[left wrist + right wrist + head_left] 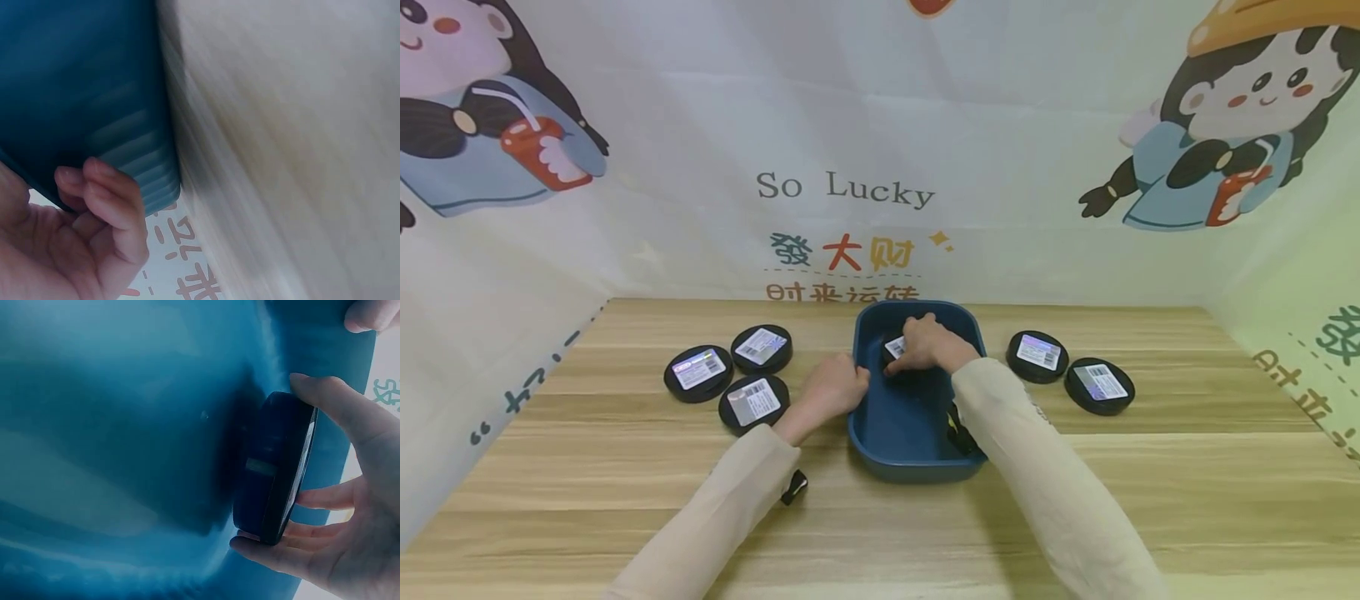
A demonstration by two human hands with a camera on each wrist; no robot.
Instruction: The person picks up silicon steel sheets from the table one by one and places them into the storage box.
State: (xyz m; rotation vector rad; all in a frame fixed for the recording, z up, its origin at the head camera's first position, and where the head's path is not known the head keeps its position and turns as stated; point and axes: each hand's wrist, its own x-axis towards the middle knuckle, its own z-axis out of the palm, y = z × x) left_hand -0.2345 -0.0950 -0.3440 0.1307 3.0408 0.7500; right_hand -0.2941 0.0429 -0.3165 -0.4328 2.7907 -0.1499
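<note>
One flat black disc [275, 469] was inside the blue tub, in the right hand [927, 342]. The thumb held one edge and the fingers the opposite edge, spread about as wide as the disc. Its white label faced the palm; the round side wall looked smooth and dark, with a small paler rectangle on it. Could not tell if its underside touched the tub floor.

The tub [895, 425] sat under the right hand and just beside the left: deep, rounded corners, smooth plastic-looking inside, ribbed patch on the outer wall by the left fingers. The left hand [835, 385] was closed over the near rim, thumb to the inside, fingers curled outside.

Left of the left hand, three labelled discs in a tight cluster: left disc [698, 373], back disc [762, 348], front disc [755, 402], all lying flat, labels up. Right of the right hand, two more, side by side: nearer disc [1037, 356] and farther disc [1100, 386], same shape, shiny labels.

Both arms wore pale cloth sleeves [722, 492]. Under everything, a tabletop [1112, 500] with streaky wood grain; beyond the hands, a slightly creased printed backdrop [1000, 208].
</note>
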